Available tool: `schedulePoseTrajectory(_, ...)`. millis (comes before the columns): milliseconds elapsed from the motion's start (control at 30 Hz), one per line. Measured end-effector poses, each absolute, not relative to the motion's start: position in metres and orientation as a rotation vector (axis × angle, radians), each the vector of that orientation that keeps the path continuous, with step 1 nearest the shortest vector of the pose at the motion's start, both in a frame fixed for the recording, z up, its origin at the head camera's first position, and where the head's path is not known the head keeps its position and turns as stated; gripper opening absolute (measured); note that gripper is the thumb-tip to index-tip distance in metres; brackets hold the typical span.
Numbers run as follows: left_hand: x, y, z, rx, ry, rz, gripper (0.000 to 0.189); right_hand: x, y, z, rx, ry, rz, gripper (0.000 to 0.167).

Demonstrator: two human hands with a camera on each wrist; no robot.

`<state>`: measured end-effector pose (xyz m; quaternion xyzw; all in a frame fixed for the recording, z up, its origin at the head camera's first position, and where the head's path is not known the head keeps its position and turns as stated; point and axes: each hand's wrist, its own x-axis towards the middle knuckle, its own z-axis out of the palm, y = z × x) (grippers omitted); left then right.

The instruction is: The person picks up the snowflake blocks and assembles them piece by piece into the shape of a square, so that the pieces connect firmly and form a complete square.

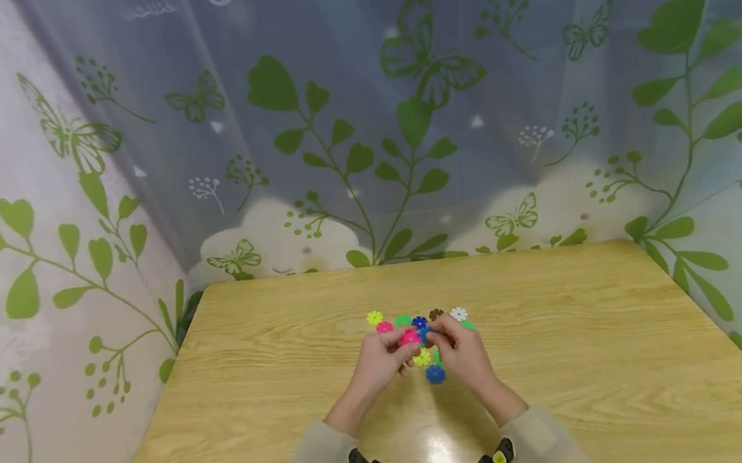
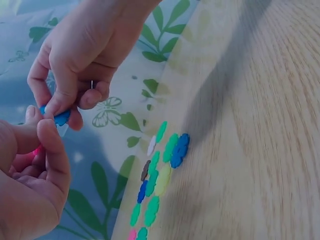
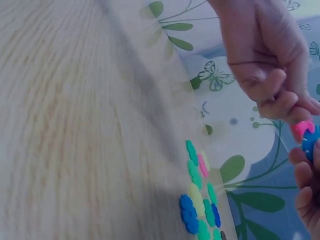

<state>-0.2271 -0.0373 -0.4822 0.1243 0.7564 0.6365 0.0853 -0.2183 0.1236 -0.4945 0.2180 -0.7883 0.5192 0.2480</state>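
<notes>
My left hand [image 1: 379, 357] pinches a pink notched flower-shaped disc [image 1: 410, 337] between thumb and fingers. A blue disc [image 3: 311, 143] of the same kind is pinched by my right hand [image 1: 465, 351]. Both hands are raised above the table, facing each other. In the right wrist view the two discs meet edge to edge; whether they are slotted together I cannot tell. Fingers cover much of both. Beneath the hands lie several loose discs, among them another blue disc [image 1: 435, 374], a yellow disc [image 1: 422, 359] and a green disc [image 2: 151, 211].
Farther back on the wooden table [image 1: 257, 372] lie a second yellow disc [image 1: 375, 317], a dark blue disc [image 1: 419, 322], a brown disc [image 1: 436, 314] and a white disc [image 1: 459, 314]. A printed curtain [image 1: 366, 187] hangs behind the table's far edge.
</notes>
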Motion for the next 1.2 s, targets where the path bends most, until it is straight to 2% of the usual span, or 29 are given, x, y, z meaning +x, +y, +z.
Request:
schedulePoseTrajectory(200, -0.225, -0.038, -0.482, 0.355, 2.162, 1.952, 0.036, -0.219, 0.12, -0.501, 0.65, -2.129, 1.265, 0.017)
schedulePoseTrajectory(567, -0.21, -0.046, -0.453, 0.397, 2.118, 1.981, 0.034, -0.207, 0.123, -0.486, 0.628, -2.24, 1.502, 0.008)
schedulePoseTrajectory(967, -0.222, -0.054, -0.471, 0.339, 2.093, 2.039, 0.034, -0.213, 0.131, -0.498, 0.593, -2.267, 1.583, 0.01)
schedulePoseTrajectory(1200, -0.228, -0.06, -0.481, 0.323, 2.124, 2.064, 0.036, -0.216, 0.136, -0.509, 0.426, -2.354, 1.68, 0.01)
